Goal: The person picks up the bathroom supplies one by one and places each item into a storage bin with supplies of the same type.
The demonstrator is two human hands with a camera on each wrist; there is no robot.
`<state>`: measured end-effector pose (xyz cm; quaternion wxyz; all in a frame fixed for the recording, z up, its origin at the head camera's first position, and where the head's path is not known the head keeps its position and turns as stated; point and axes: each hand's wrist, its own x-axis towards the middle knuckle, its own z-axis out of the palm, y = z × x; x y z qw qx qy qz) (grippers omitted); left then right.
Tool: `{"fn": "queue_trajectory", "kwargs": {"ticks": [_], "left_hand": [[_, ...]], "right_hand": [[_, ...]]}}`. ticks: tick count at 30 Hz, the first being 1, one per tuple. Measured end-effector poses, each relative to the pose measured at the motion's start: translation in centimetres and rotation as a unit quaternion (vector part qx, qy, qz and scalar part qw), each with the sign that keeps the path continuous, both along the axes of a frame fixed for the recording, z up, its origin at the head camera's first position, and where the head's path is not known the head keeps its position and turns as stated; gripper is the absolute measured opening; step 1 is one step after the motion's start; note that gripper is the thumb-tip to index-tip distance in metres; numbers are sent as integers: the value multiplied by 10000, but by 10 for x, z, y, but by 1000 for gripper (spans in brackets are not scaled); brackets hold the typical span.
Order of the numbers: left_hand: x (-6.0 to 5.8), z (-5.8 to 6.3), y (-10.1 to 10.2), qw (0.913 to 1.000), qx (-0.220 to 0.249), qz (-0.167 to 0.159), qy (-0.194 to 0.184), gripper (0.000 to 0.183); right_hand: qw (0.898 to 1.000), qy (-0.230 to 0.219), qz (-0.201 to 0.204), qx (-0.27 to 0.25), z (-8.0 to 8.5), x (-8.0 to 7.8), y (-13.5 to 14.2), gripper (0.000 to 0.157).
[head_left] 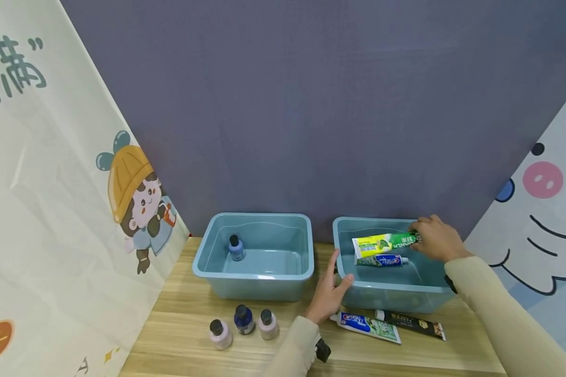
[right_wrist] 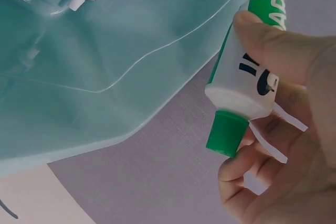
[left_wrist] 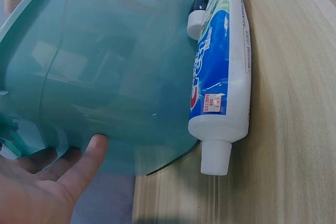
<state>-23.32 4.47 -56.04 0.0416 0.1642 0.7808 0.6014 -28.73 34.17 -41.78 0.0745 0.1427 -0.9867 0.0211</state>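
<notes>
A capped toothpaste tube (head_left: 384,243), green toward its cap and yellow toward its broad, flat tail, lies sideways in my grip above a blue plastic bin (head_left: 391,297), tail to the left, cap to the right. Rectangular and open-topped, the bin stands upright on a wooden table (head_left: 172,324), its left end under my touch near the front corner.

The wooden table (head_left: 176,322) has a blue tub (head_left: 259,288) at ten o'clock, another tub (head_left: 387,298) at two, three little bottles (head_left: 244,321) at eight, and a blue-and-green tube (head_left: 368,327) and black tube (head_left: 414,323) at four.
</notes>
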Motion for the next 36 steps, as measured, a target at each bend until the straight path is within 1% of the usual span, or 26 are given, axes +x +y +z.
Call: {"fn": "queue_trajectory", "kwargs": {"ticks": [4, 9, 17, 25, 32, 36], "left_hand": [[1, 0, 0, 10000, 24, -7, 4, 70], [0, 0, 0, 10000, -35, 47, 12, 70], [-1, -2, 1, 10000, -4, 22, -10, 69], [0, -2, 2, 10000, 14, 30, -41, 70], [1, -2, 2, 10000, -3, 53, -29, 69], [0, -2, 1, 10000, 23, 51, 16, 69]], "right_hand": [[9999, -68, -46, 72, -2, -4, 0, 39], [9996, -258, -99, 78, -5, -10, 0, 39], [9990, -416, -30, 146, -8, -16, 0, 38], [9978, -614, -174, 197, -13, -23, -1, 35], [9975, -599, -32, 365, -16, -26, -5, 29], [9972, -656, 46, 358, -17, -26, -8, 28]]}}
